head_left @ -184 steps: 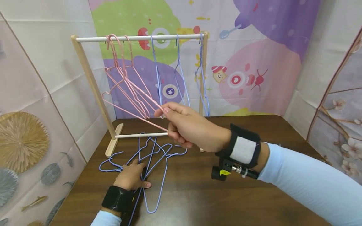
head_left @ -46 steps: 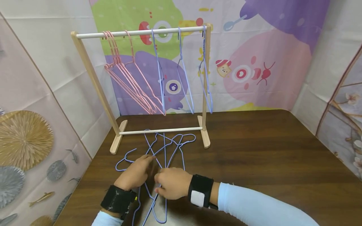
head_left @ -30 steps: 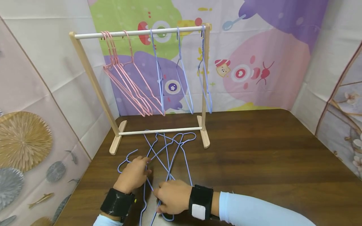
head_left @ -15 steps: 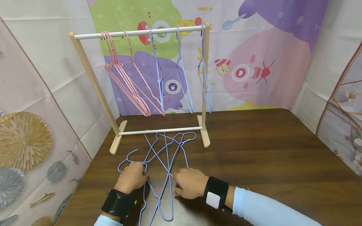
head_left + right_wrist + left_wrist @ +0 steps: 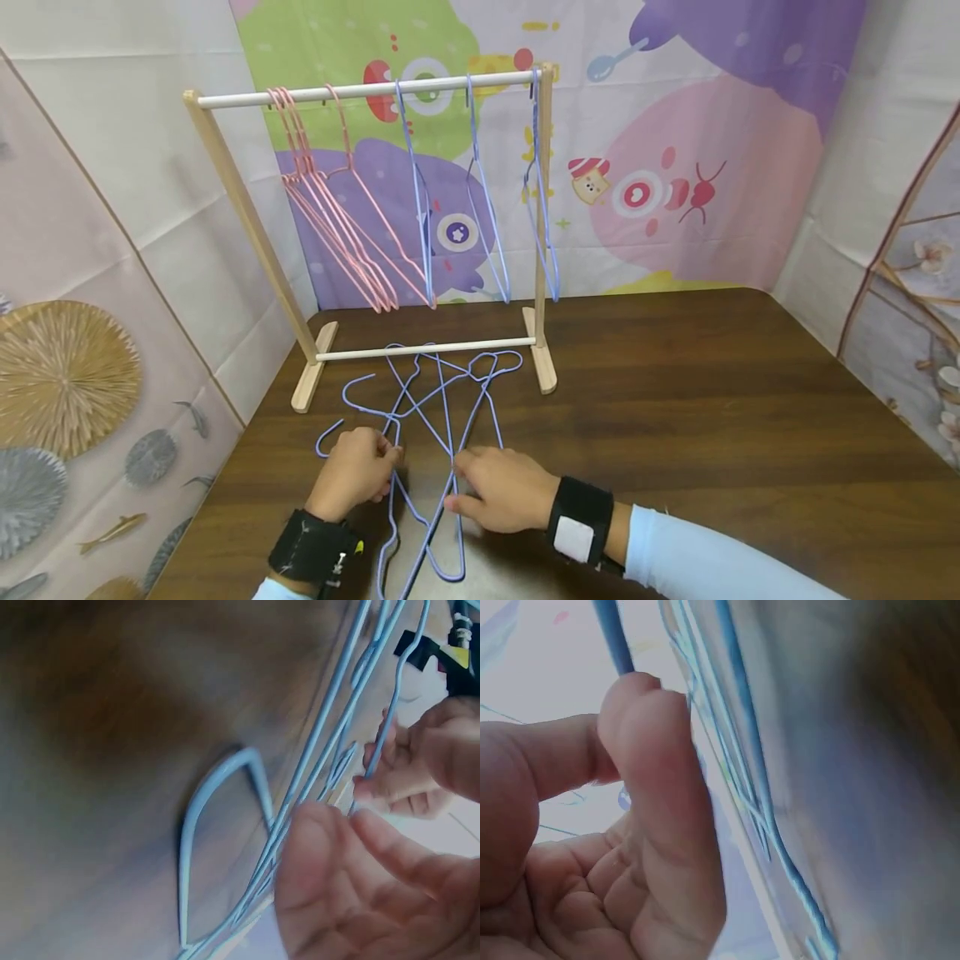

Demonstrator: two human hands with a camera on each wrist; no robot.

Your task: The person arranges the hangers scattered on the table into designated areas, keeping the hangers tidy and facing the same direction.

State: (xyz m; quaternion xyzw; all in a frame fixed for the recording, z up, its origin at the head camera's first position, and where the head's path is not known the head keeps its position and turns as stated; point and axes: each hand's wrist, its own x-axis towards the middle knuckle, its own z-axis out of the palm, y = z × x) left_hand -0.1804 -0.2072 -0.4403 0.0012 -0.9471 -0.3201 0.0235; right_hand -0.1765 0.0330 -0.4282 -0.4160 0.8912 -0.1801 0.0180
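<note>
Several blue wire clothes hangers [image 5: 452,578] lie overlapping on the table in front of me. My left hand [image 5: 352,468] pinches one blue hanger [image 5: 613,634] between thumb and fingers, its hook pointing left above the others. The right wrist view also shows this left hand [image 5: 405,761] gripping the hanger's wire [image 5: 395,697]. Just to the right, my right hand [image 5: 506,490] reaches in from the side, fingers loosely extended and tips right at the crossing wires. In the right wrist view its fingers [image 5: 311,855] overlap the bundle, and none of them curls round a wire.
A wooden rack [image 5: 245,212] with a white top rail [image 5: 360,90] stands behind the pile. Pink hangers [image 5: 377,212] hang at its left, and 3 blue hangers hang further right. The brown table [image 5: 675,400] extends to the right. A printed cloth [image 5: 637,142] covers the back.
The pink hanger held earlier now hangs on the rack, and my right hand has come down to the pile. My left hand has raised one blue hanger, its hook shifting up and right.
</note>
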